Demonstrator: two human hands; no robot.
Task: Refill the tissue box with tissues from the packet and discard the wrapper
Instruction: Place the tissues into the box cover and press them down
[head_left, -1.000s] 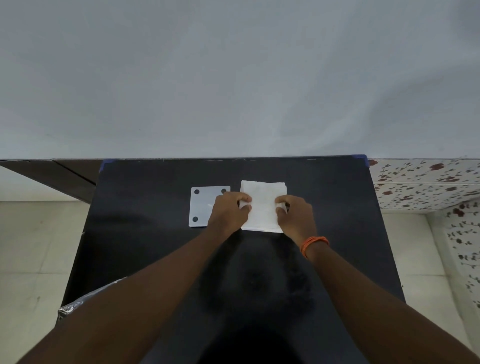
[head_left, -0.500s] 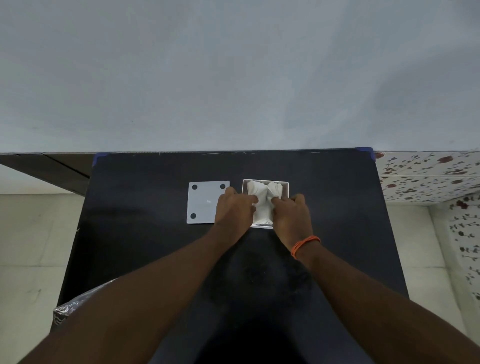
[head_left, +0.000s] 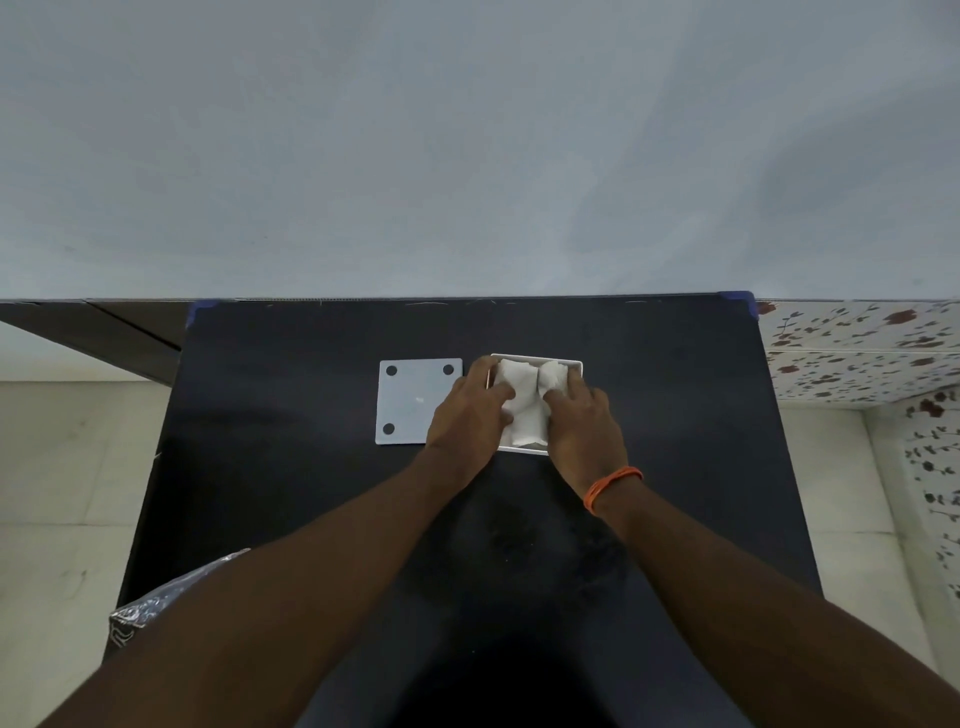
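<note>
The left hand (head_left: 470, 415) and the right hand (head_left: 584, 421) both press down on a wad of white tissues (head_left: 527, 410), fingers curled onto it from either side so that the paper bulges up between them; neither hand is closed around it, they bear on it from above. The tissues sit inside the open white tissue box (head_left: 535, 359), whose far rim and near edge show around the hands. The box stands on the black table (head_left: 311, 519), about midway between its left and right edges and nearer its far edge. Just beside the box on its left, apart from it, lies a flat white square lid (head_left: 410, 402) with dark round dots near its corners; the left hand covers its near right corner. An orange band (head_left: 613, 488) circles the right wrist. At the table's near left corner a crinkled clear wrapper (head_left: 156, 608) shows from under the left forearm
</note>
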